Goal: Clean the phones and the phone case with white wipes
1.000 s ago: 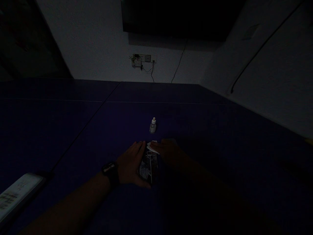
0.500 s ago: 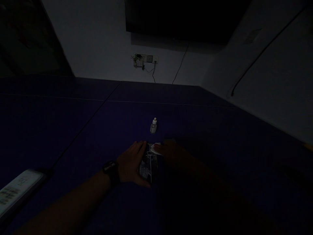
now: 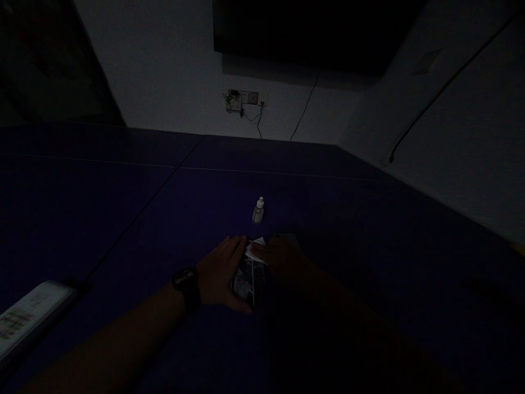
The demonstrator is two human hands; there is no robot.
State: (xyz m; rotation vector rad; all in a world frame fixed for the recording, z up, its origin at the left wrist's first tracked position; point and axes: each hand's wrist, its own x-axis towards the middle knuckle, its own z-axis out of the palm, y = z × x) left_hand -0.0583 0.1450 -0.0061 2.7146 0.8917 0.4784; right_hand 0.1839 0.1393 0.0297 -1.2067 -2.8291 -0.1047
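My left hand [image 3: 221,273], with a dark watch [image 3: 186,282] on its wrist, grips a flat dark rectangular panel [image 3: 245,282] along its left side. The fingers lie at the far end and the thumb at the near end. Greyish patterns and a pale line show on the panel's face; its exact kind is unclear in this dim light. With closed fingers my right hand [image 3: 283,257] presses a white wipe [image 3: 256,251] on the panel's far part. Beyond both hands a small white-capped bottle [image 3: 258,212] stands upright. The panel's right side is lost in shadow.
A dark blue tabletop [image 3: 164,219] with seams reaches the pale wall. At the left edge lies a long white box-like object [image 3: 35,312] with print on it. A flat greyish thing [image 3: 293,239] shows partly behind my right hand. Sockets with cables [image 3: 248,99] and a dark screen [image 3: 311,33] are on the wall.
My right hand has slid the white wipe a little to the left across the panel's far part. The left hand and the bottle stay in place; the view shifts slightly.
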